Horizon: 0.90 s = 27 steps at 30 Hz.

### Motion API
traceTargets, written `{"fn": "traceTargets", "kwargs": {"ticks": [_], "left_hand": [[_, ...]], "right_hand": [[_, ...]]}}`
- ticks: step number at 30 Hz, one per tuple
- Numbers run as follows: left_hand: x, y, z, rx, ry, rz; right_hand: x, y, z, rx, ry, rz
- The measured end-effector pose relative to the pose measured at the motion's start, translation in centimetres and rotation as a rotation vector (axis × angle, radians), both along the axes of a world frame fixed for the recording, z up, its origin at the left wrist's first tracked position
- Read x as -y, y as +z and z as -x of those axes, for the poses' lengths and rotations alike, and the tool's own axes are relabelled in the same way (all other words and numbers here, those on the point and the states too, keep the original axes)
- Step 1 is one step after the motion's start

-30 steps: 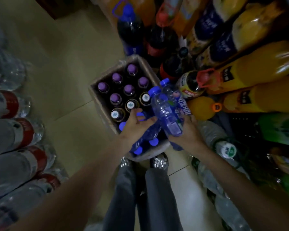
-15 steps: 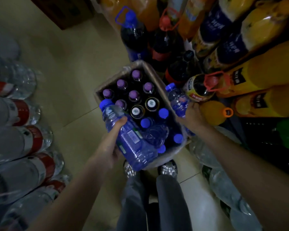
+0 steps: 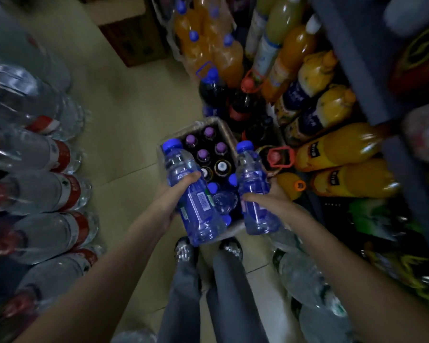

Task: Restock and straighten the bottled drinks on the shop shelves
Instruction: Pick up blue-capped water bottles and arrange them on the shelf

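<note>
My left hand (image 3: 174, 196) grips a blue-capped water bottle (image 3: 193, 206) by its middle, cap pointing away from me. My right hand (image 3: 270, 196) grips a second blue water bottle (image 3: 254, 191) the same way. Both bottles hang above a cardboard box (image 3: 223, 129) on the floor in front of my feet. Inside the box stand several purple-capped dark bottles (image 3: 203, 154) at the far end and several blue-capped water bottles (image 3: 223, 196) at the near end.
Shelves on the right hold large orange juice bottles (image 3: 337, 149) and dark soda bottles (image 3: 213, 90). Packs of large water bottles with red labels (image 3: 42, 189) line the left. A brown carton (image 3: 134, 43) stands farther up the tiled aisle. Clear bottles (image 3: 300, 276) lie low on the right.
Both hands have lifted their bottles up and toward me, out of the box. The right hand's bottle, low at the box's right edge before, is now raised level with the left one.
</note>
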<state>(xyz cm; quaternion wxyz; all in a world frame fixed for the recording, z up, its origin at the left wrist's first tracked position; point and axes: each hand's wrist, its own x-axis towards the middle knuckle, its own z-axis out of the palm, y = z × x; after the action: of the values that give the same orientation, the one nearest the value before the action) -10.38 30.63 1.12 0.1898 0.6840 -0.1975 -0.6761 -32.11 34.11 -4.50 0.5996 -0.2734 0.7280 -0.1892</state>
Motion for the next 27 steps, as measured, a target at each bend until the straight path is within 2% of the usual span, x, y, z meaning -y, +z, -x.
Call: {"fn": "traceTargets", "kwargs": {"ticks": [6, 11, 18, 23, 27], "left_hand": [[-3.4, 13.8, 2.1, -0.029, -0.171, 0.112], [-7.6, 24.0, 5.4, -0.085, -0.355, 0.250], [-21.4, 41.0, 11.4, -0.265, -0.648, 0.568], [-33.1, 50.1, 18.0, -0.446, -1.034, 0.720], [-43.3, 54.3, 24.1, -0.557, -1.235, 0.889]], "right_hand": [[-4.8, 19.4, 1.8, 0.190, -0.067, 0.114], [-13.2, 30.1, 3.8, 0.180, -0.193, 0.230], [-34.7, 46.4, 6.4, 0.368, -0.544, 0.441], [-50.1, 57.8, 8.8, 0.292, -0.663, 0.705], [-61.1, 63.8, 10.3, 0.148, -0.789, 0.938]]}}
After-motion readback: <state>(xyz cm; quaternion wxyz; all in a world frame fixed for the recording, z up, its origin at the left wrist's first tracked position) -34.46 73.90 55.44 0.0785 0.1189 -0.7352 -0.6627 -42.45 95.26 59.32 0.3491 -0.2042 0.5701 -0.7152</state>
